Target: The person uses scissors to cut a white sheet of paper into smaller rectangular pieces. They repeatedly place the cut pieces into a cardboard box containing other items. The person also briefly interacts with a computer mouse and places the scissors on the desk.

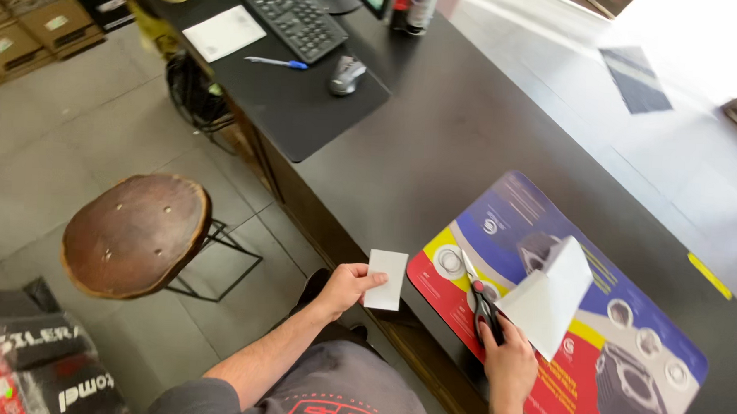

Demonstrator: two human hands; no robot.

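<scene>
- Scissors (479,296) lie in the right hand (507,354) over the near-left part of the printed mat (628,326), blades aimed up and away from the person, long axis running from the wrist toward the far edge of the bench (420,160).
- Right fingers are wrapped around the dark handles, so this hand grips the scissors; the blades look nearly closed (the gap is too thin to judge).
- A larger white paper sheet (551,298) sits just right of the blades, touching or almost touching the right hand, one corner lifted off the mat.
- The left hand (344,287) pinches a small white paper rectangle (386,279) by its left edge, thumb on top, holding it out past the bench's near edge, above the floor.
- That small piece stands upright in the view, long axis parallel to the scissors, and lies to the left of the blade tips, apart from them.
- The right hand is nearer to the big sheet; the left is well clear of it.
- Further off: a round wooden stool (135,234), a keyboard (290,13), a mouse (347,74) and a blue pen (275,62).
</scene>
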